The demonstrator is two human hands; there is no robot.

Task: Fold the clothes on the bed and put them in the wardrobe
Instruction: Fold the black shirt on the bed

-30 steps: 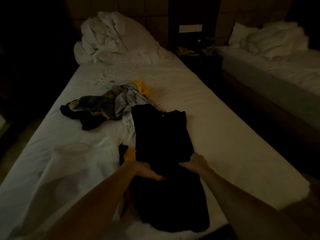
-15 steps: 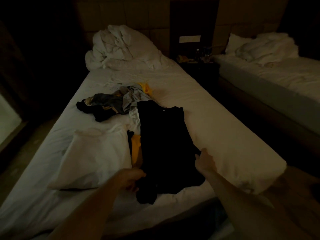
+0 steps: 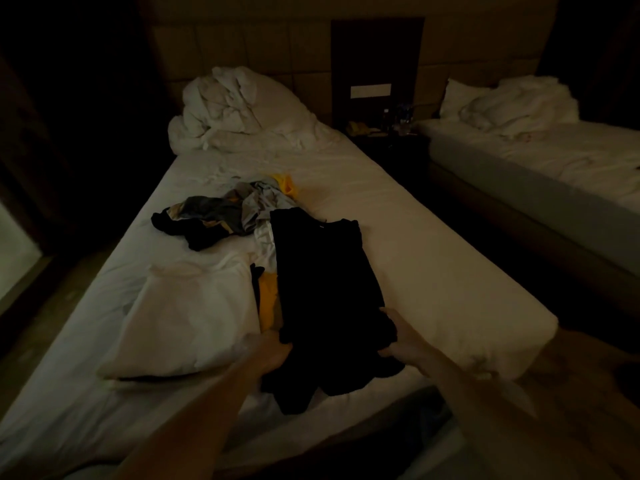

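A black garment (image 3: 322, 278) lies lengthwise in a narrow strip on the white bed (image 3: 415, 271), its lower end bunched near the foot edge. My left hand (image 3: 272, 351) grips the garment's left side low down. My right hand (image 3: 398, 341) holds its right side at the same height. A yellow piece (image 3: 268, 296) shows beside the black garment. Further up the bed lies a heap of dark, grey and yellow clothes (image 3: 221, 216). The room is dim and the fingers are hard to make out.
A folded white cloth or pillow (image 3: 187, 323) lies left of the black garment. A crumpled white duvet (image 3: 235, 109) sits at the bed's head. A nightstand (image 3: 377, 133) and a second bed (image 3: 554, 161) are to the right, with a dark aisle between.
The view has pulled back from the bed. Both hands moved from the garment's middle to its sides near the lower end, and the bottom part has bunched up.
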